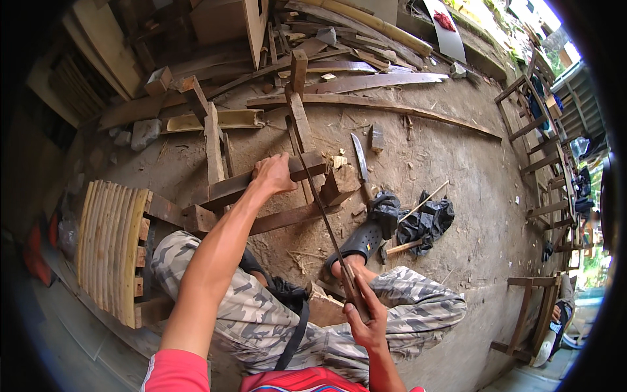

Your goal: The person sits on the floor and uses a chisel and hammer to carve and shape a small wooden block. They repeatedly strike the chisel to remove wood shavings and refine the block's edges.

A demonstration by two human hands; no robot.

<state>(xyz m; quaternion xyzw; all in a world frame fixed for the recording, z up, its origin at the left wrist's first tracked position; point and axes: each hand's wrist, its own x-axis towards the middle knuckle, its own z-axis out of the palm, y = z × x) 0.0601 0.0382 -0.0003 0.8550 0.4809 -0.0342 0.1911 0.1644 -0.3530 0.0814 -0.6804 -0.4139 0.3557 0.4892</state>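
Head view, looking down on a person seated low over a dirt floor littered with shavings and offcuts.

Left hand (274, 175): arm stretched forward, palm and fingers pressed down and wrapped over a dark wooden beam (258, 181) that lies roughly left to right, resting on other timber. The grip is closed around the beam's top edge.

Right hand (367, 318): near the body, fingers closed tight on the handle of a handsaw (324, 215). The thin blade runs up and away from the hand, far and to the left, and meets the beam just right of the left hand. Whether the teeth are in the wood cannot be told.

A foot in a black clog (361, 240) is planted just right of the blade, near a small wood block (338, 185). Camouflage trousers (248, 307) cover both knees.

Around it: a large knife (360, 159) lies on the dirt beyond the block, blade pointing far. A crumpled black bag (428, 219) sits right of the clog, with a wooden-handled tool (403, 247) just beside it. A slatted bamboo panel (111, 248) stands to the near left. Planks and split bamboo (339, 65) are heaped along the far side. Wooden chair frames (532, 313) stand at the right edge.
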